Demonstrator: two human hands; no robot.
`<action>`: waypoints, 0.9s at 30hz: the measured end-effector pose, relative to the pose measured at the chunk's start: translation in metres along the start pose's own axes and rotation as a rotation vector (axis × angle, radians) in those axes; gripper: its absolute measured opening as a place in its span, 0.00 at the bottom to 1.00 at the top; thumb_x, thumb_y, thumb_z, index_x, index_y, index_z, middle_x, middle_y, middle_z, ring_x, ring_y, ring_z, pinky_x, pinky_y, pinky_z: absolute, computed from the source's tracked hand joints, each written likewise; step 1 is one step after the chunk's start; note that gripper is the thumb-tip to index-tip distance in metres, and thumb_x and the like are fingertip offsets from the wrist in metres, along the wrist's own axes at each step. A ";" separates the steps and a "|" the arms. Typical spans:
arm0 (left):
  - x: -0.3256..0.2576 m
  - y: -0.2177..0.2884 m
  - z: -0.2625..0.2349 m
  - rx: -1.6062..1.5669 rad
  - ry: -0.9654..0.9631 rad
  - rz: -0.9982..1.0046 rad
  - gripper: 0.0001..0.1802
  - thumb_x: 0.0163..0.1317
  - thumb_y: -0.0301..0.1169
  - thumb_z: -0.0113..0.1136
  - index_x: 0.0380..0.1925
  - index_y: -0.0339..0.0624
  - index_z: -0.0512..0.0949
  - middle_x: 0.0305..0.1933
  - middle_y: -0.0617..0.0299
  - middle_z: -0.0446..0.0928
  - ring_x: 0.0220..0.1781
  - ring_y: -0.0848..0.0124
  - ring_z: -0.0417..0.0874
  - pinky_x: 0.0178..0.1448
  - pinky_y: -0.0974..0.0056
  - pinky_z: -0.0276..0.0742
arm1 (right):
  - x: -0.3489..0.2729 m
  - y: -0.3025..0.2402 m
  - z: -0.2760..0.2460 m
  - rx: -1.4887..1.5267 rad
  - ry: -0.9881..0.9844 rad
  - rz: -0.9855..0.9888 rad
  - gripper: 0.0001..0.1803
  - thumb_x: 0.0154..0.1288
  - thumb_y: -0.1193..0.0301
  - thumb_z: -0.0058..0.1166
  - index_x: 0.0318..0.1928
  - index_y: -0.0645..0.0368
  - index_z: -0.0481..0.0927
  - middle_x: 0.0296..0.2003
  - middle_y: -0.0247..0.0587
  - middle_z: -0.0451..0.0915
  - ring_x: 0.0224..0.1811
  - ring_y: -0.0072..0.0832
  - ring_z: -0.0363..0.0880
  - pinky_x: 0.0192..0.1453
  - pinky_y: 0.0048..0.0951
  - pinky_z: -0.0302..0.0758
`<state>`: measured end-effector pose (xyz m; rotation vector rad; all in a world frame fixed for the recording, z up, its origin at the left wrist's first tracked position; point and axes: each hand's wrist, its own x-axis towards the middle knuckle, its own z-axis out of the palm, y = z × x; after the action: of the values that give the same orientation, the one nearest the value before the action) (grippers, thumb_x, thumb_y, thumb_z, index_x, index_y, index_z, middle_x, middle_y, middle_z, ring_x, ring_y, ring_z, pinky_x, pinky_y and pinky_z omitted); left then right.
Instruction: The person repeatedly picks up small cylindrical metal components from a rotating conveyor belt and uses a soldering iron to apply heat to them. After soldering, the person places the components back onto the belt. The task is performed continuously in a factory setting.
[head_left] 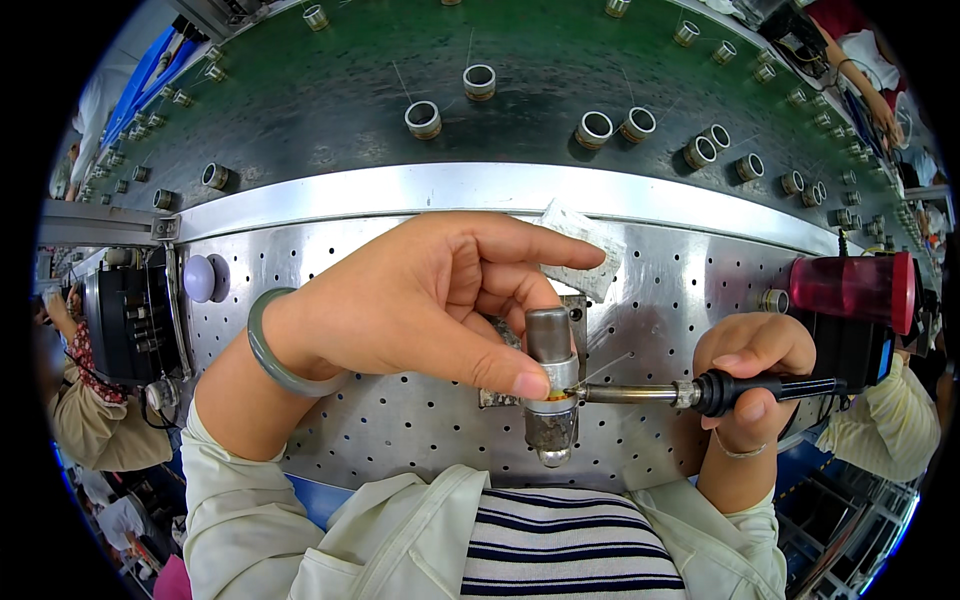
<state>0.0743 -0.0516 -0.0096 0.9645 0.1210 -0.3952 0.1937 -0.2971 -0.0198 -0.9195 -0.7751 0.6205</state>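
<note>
My left hand (430, 290), a bangle on its wrist, pinches a silver metal ring (563, 376) between the thumb and the curled fingers, while the index finger stretches out above it. The ring sits around a dark metal post (549, 335) that sticks out on both sides of it. A narrow copper-coloured band runs round the ring, and a thin wire stands off it. In my right hand (755, 370) is a soldering iron (715, 392) with a black handle, gripped in closed fingers. Its tip touches or nearly touches the ring's copper-coloured band.
Beyond the perforated metal worktop (400, 430) runs a green conveyor belt (340, 110) carrying several similar rings. A white cloth or paper (590, 235) lies behind my left hand. A red translucent container (850, 290) stands at right, a lilac knob (199, 278) at left. Other people work nearby.
</note>
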 end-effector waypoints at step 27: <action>-0.001 0.007 0.013 -0.007 0.071 -0.042 0.42 0.45 0.14 0.67 0.62 0.28 0.60 0.41 0.46 0.79 0.35 0.77 0.82 0.33 0.81 0.77 | 0.001 -0.002 -0.006 -0.042 -0.083 -0.040 0.17 0.48 0.78 0.67 0.36 0.74 0.76 0.20 0.46 0.77 0.16 0.27 0.76 0.19 0.22 0.69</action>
<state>0.0748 -0.0584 0.0032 0.9706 0.2073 -0.3993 0.1992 -0.3002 -0.0199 -0.9188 -0.8816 0.6122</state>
